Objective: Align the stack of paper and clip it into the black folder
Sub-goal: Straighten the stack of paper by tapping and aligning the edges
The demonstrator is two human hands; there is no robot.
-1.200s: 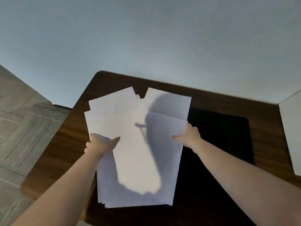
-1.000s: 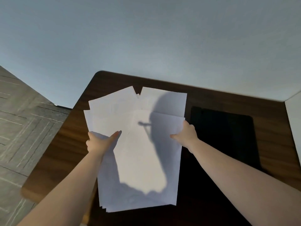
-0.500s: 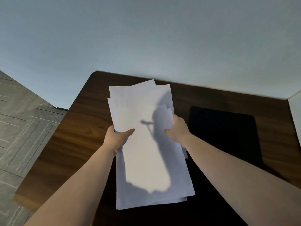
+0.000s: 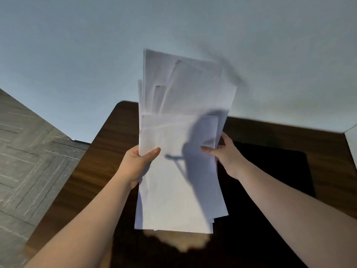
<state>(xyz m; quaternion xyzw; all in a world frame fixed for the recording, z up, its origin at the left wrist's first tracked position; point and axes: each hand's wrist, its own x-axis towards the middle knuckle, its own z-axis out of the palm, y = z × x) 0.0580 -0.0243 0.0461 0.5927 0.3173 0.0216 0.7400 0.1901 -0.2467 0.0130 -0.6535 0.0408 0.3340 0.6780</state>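
I hold a stack of white paper [image 4: 181, 132] tilted up off the table, its sheets uneven at the top and bottom edges. My left hand [image 4: 138, 163] grips the stack's left edge with the thumb on the front sheet. On the right edge, my right hand [image 4: 225, 152] pinches the stack the same way. The black folder [image 4: 270, 171] lies flat on the table to the right, partly hidden behind the paper and my right forearm.
The dark wooden table [image 4: 100, 161] stands against a pale wall [image 4: 77, 55]. Grey patterned floor [image 4: 29, 151] lies to the left, beyond the table's left edge. A white surface [image 4: 352, 136] shows at the far right.
The fanned-out sheets have been gathered into a narrower stack and raised from lying flat to nearly upright. Both hands moved inward and up with it.
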